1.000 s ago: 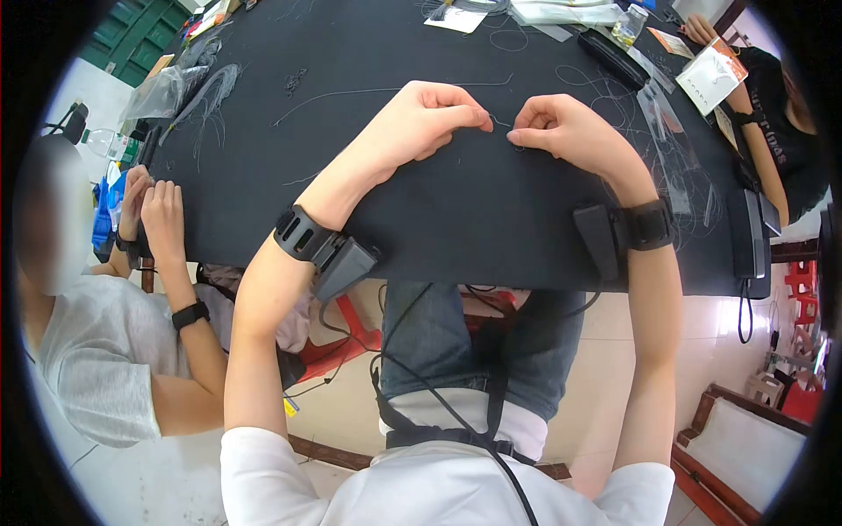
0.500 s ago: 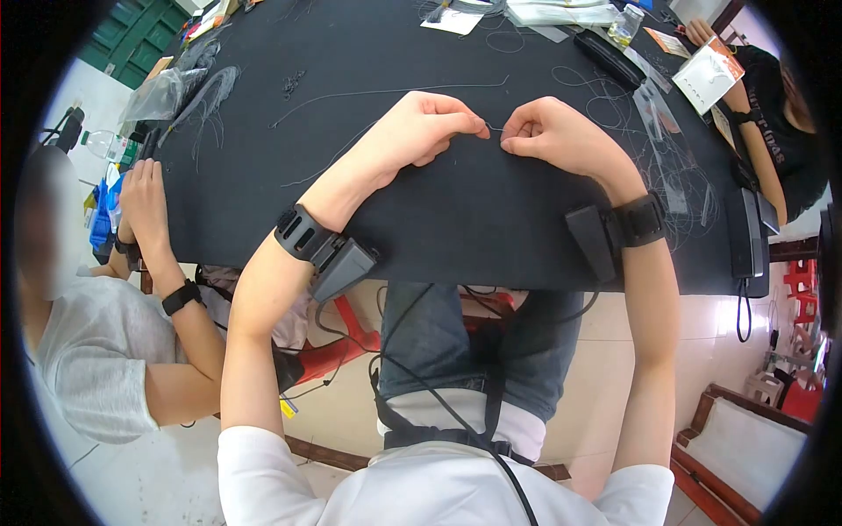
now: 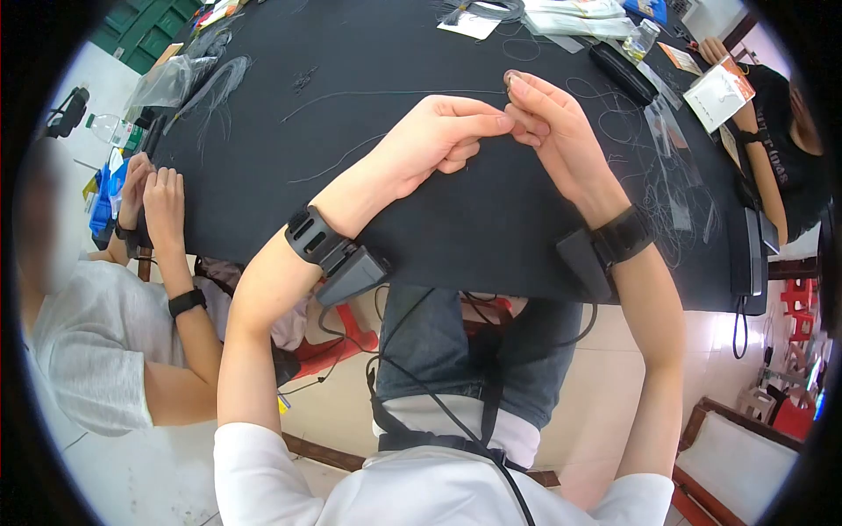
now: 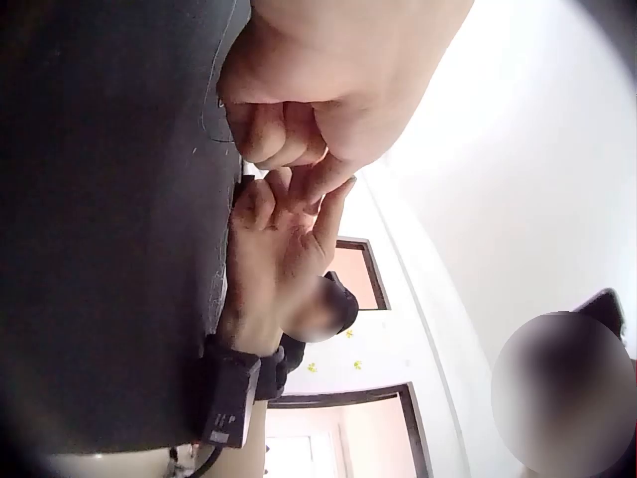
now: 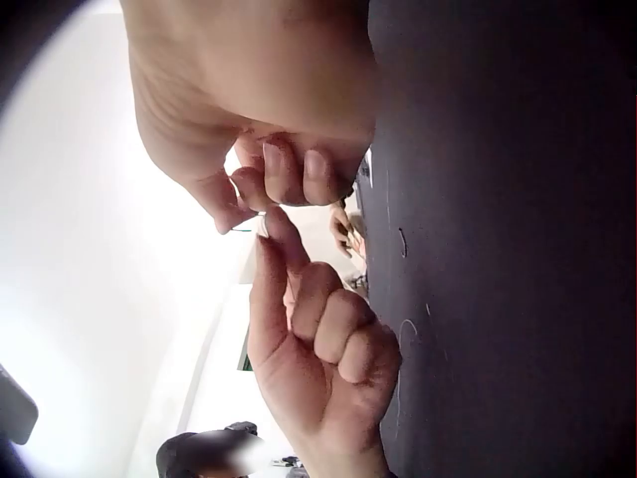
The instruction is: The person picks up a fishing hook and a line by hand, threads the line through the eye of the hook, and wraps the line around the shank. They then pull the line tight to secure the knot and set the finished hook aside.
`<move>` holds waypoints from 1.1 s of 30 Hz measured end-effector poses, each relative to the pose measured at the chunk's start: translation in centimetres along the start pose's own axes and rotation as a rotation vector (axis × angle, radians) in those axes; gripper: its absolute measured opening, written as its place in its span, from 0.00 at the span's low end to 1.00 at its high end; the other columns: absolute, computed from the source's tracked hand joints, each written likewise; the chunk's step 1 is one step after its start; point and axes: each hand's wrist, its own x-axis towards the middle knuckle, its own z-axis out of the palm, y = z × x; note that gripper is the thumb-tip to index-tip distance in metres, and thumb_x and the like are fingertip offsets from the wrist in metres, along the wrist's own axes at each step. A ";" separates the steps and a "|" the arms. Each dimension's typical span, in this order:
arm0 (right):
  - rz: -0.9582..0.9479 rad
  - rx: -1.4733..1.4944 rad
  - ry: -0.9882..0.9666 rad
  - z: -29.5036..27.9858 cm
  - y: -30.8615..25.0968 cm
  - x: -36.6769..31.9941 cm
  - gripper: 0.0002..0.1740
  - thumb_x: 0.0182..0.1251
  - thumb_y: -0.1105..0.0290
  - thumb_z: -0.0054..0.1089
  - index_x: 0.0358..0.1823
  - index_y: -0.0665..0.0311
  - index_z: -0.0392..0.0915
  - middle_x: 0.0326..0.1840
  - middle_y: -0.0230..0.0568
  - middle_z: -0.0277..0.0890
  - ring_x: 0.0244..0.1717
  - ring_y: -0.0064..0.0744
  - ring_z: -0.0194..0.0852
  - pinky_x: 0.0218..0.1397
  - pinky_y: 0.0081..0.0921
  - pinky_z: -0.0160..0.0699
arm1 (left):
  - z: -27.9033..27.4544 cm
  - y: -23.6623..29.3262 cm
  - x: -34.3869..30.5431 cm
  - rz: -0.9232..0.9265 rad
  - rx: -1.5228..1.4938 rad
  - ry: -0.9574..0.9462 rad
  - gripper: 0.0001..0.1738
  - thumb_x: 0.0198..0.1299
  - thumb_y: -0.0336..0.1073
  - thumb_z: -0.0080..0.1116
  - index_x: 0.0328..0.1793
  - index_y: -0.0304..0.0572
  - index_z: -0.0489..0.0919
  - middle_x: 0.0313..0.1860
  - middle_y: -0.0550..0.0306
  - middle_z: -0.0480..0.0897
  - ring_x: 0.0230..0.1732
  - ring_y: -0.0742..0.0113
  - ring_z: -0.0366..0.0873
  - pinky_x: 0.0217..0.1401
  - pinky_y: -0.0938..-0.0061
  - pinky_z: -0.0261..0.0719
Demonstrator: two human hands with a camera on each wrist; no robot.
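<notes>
In the head view my left hand (image 3: 438, 145) and right hand (image 3: 566, 131) meet over the black table (image 3: 491, 228), fingertips right against each other. Thumb and index finger of the left hand pinch a short pale bit of fishing line (image 5: 262, 223), seen in the right wrist view. My right thumb and index finger pinch too, pointing away from me, and a tiny dark tip (image 5: 241, 231) sticks out between them; I cannot tell what it is. The right hand's other fingers are curled. Most of the line is hidden by the fingers.
Long loose strands (image 3: 351, 93) lie behind my left hand. Tangled line (image 3: 675, 197) spreads at right, near a black case (image 3: 623, 74), a small jar (image 3: 641, 40) and a white packet (image 3: 719, 96). Clear plastic bags (image 3: 171, 83) lie at left. People sit on both sides.
The right hand has turned, its thumb and index finger swinging up and away from me. The hands have come together, closing the gap where a thin line showed between them.
</notes>
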 end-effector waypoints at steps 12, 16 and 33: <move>0.058 0.120 -0.017 0.7 0.3 -0.2 0.11 0.66 0.62 0.51 0.36 0.61 0.76 0.23 0.19 0.61 0.20 0.07 0.48 0.23 0.10 0.49 | -0.2 -0.2 0.0 0.043 -0.200 0.015 0.11 0.61 0.39 0.53 0.44 0.40 0.79 0.13 0.76 0.57 0.14 0.86 0.49 0.15 0.86 0.45; 0.048 0.109 -0.003 0.6 0.4 -0.1 0.11 0.67 0.62 0.51 0.36 0.62 0.76 0.21 0.18 0.59 0.19 0.08 0.47 0.23 0.10 0.49 | 0.0 -0.2 0.0 0.042 -0.266 0.049 0.09 0.60 0.37 0.54 0.40 0.39 0.79 0.13 0.76 0.57 0.14 0.85 0.48 0.15 0.85 0.44; 0.021 -0.069 0.117 1.0 0.3 -0.5 0.13 0.65 0.61 0.52 0.42 0.64 0.74 0.20 0.21 0.61 0.19 0.09 0.53 0.21 0.09 0.54 | -0.3 -0.4 0.1 0.262 0.004 0.184 0.10 0.61 0.38 0.53 0.39 0.40 0.80 0.15 0.73 0.62 0.16 0.84 0.53 0.18 0.85 0.49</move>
